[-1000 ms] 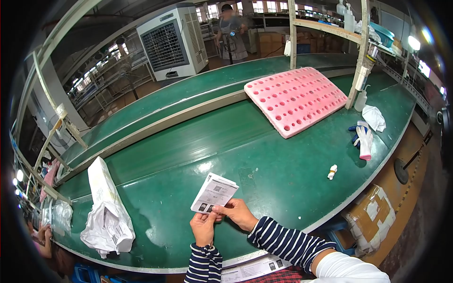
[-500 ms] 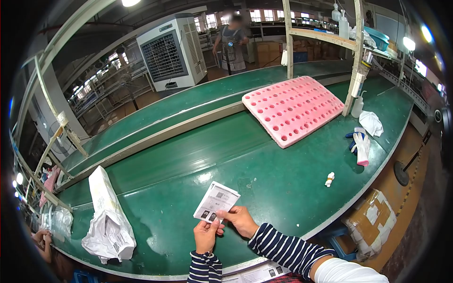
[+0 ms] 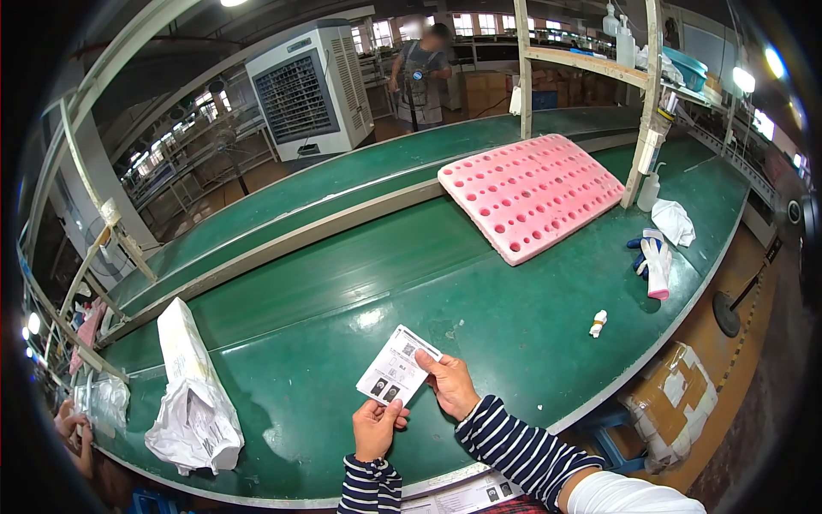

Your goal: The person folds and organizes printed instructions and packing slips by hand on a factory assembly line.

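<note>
A small stack of white printed leaflets [image 3: 396, 367], with a square code and dark pictures on the top sheet, is held over the green worktable [image 3: 342, 445]. My left hand [image 3: 377, 428] pinches the lower edge, its thumb just below the dark pictures. On the right edge, my right hand [image 3: 449, 384] grips the leaflets with its thumb lying across the upper face. More printed sheets [image 3: 467, 497] show at the table's front edge, below my wrists.
Left lies a long white bag [image 3: 193, 394]. A pink foam tray [image 3: 535, 197] with rows of holes rests at the back right. Gloves [image 3: 656, 267], a white cloth [image 3: 673, 223] and a small white roll [image 3: 598, 323] lie to the right. Another person [image 3: 419, 73] stands behind the table.
My right hand has moved from the leaflets' lower corner up to their right edge, its thumb now higher on the face. The leaflets have shifted slightly right.
</note>
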A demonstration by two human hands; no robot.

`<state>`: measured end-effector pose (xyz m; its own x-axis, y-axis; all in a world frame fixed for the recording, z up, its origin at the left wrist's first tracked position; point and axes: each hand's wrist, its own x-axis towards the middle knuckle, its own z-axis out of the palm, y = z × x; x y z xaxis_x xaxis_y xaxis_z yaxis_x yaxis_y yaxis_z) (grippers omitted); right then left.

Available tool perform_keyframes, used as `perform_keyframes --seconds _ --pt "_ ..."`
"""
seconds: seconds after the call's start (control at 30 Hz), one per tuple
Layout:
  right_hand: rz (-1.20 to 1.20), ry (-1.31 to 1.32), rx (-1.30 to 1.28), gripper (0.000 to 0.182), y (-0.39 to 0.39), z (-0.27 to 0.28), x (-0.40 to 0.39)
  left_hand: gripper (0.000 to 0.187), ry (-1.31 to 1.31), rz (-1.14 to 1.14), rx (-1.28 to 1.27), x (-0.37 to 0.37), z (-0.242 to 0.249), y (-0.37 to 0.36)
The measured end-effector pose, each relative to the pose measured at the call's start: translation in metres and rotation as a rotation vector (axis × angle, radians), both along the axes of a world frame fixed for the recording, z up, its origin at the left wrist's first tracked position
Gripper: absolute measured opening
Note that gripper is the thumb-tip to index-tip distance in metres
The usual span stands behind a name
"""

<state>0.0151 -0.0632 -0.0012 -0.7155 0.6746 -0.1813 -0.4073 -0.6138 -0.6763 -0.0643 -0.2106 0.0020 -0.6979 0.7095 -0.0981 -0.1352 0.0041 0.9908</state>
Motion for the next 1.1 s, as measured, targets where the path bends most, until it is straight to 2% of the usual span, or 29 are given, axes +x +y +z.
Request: perform_keyframes --seconds 1.1 --pt "0.053 -0.053 0.059 0.026 -0.0016 -0.0015 -0.0004 0.017 0.025 0.030 -0.034 -0.0018 -0.0029 -0.0006"
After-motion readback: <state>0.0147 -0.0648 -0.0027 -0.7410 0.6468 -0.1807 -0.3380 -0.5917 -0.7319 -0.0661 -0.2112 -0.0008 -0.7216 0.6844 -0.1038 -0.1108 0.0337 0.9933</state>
